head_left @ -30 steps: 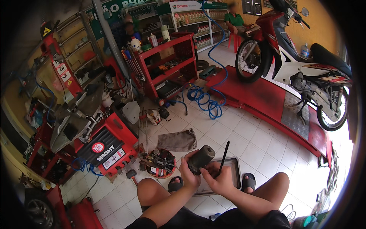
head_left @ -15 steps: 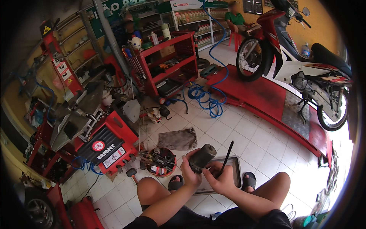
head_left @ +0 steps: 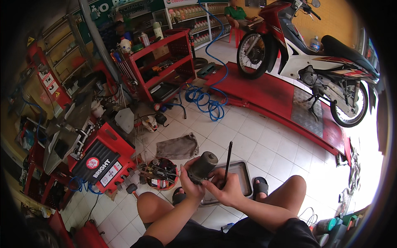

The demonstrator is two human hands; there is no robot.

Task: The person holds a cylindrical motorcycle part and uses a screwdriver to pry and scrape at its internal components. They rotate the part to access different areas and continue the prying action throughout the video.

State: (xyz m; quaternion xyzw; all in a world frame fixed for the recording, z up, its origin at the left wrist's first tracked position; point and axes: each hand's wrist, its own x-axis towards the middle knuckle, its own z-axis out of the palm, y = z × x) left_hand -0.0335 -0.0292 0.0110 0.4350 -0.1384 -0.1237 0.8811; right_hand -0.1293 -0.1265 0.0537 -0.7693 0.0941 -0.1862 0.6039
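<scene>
My left hand (head_left: 191, 186) is wrapped round a dark grey cylindrical motor (head_left: 202, 164), probably a starter motor, which leans with its capped end up and to the right. In my right hand (head_left: 226, 189) is a slim dark screwdriver (head_left: 229, 157), its shaft pointing upward. The fingertips of that hand also reach the lower end of the motor, and its underside is hidden by both hands. Below them, on the floor between my feet, lies a shallow metal tray (head_left: 247, 177).
Left of my hands stand a round basin (head_left: 175, 183) of tools and a hammer (head_left: 131, 189). A grey rag (head_left: 178, 148) lies beyond. Farther off are a coiled blue hose (head_left: 215, 109), a red tool cart (head_left: 165, 70), and a motorcycle (head_left: 308, 72) on a red lift (head_left: 252, 89). Someone sits behind.
The whole view has swung, so the surroundings sit farther left in the picture. Both hands keep hold of the motor and the screwdriver, with little visible change in grip.
</scene>
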